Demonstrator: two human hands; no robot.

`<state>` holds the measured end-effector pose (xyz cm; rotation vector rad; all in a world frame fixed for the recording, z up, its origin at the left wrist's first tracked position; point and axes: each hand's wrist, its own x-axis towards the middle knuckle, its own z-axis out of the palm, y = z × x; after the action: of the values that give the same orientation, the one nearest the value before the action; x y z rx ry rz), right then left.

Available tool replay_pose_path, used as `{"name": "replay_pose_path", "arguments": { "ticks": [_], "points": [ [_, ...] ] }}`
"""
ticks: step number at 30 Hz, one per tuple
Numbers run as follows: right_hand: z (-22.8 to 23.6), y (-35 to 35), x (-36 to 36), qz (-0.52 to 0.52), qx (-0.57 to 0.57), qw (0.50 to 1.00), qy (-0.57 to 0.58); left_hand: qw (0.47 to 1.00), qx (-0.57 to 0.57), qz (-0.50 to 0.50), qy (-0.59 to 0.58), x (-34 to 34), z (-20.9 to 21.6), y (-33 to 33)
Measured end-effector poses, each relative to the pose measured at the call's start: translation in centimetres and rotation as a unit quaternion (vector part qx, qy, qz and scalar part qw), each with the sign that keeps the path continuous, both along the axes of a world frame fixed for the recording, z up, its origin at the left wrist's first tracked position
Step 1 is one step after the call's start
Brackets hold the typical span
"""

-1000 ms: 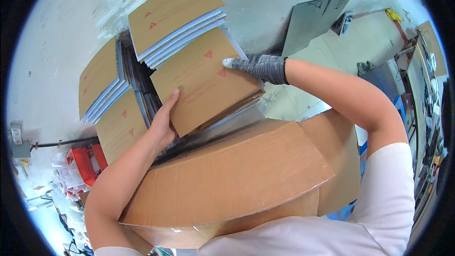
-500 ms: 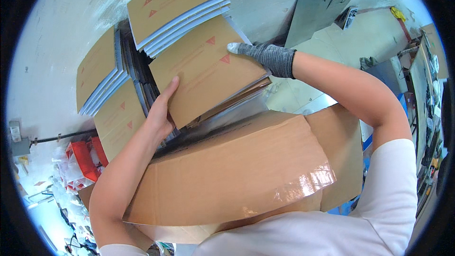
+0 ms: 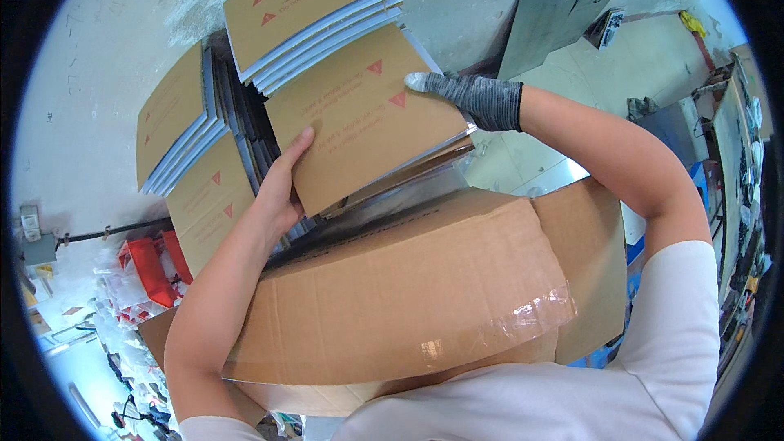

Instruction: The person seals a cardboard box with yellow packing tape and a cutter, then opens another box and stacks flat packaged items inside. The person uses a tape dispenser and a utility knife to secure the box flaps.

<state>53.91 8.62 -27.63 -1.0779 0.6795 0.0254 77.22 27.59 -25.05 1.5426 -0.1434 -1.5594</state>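
Observation:
A flat brown-faced panel with red triangle marks lies tilted on top of a stack. My bare left hand grips its left edge, thumb on the face and fingers out of sight underneath. On its right edge is my right hand in a grey knit glove with a pale thumb tip. That thumb presses on the panel's face, and the other fingers are hidden below. Just beyond, a stack of similar brown panels with white edges rises higher. Another stack of brown panels stands to the left.
An open cardboard carton sits between my body and the stacks, its flaps spread and taped. Grey boards lean on the wall at the back right. Red bins stand at the left, and a cluttered shelf runs along the right.
The whole view has shifted slightly, with the stacks appearing a little farther right. Both hands keep the same hold on the panel, which shows no clear movement against the stack.

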Motion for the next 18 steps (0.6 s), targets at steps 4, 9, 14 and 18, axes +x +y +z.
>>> {"name": "replay_pose_path", "arguments": {
  "ticks": [4, 9, 14, 18],
  "points": [
    [0.1, 0.4, 0.2, -0.013, 0.035, 0.999, -0.016, 1.0, -0.016, 0.016, 0.009, 0.2, -0.4, 0.1],
    [-0.7, 0.2, 0.5, -0.045, 0.045, 0.998, -0.006, 0.998, -0.005, -0.042, -0.051, 0.5, -0.6, 0.0],
    [-0.4, 0.4, 0.5, -0.062, 0.051, 0.997, 0.01, 0.992, 0.01, -0.077, -0.099, 0.9, -1.0, 0.2],
    [-0.5, 0.6, 0.3, -0.088, 0.077, 0.993, -0.012, 0.994, 0.015, -0.069, -0.089, 0.5, -0.6, 0.2]
  ]
}}
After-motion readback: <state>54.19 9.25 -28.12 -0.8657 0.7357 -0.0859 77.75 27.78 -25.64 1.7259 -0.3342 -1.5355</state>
